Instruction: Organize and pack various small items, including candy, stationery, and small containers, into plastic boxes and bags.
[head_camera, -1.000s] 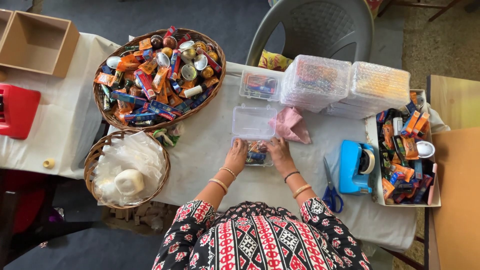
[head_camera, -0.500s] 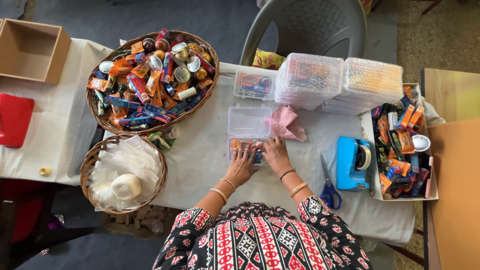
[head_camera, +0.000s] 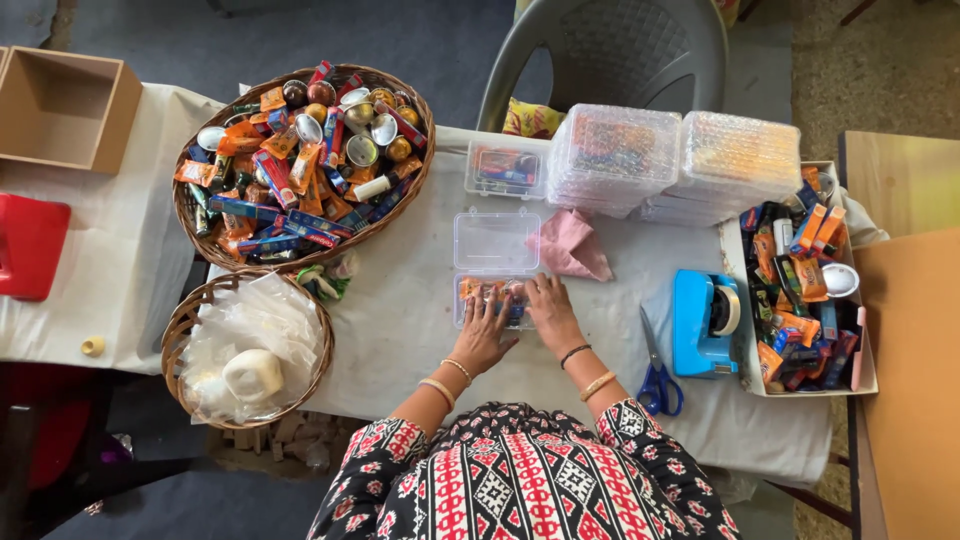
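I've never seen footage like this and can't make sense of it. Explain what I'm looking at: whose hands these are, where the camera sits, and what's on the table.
There is no machine here. The camera is worn on a person's head and looks straight down, so you see their patterned sleeves and both bare hands. The left hand and right hand rest on the lower half of a small clear plastic box, which lies open and has colourful small items in it. Neither hand has a closed grip on anything that I can see.

Around them on the white-covered table: a big wicker basket of wrapped sweets, a smaller basket with clear bags, a pink cloth, stacked filled boxes, blue scissors, a blue tape dispenser and a tray of sweets.
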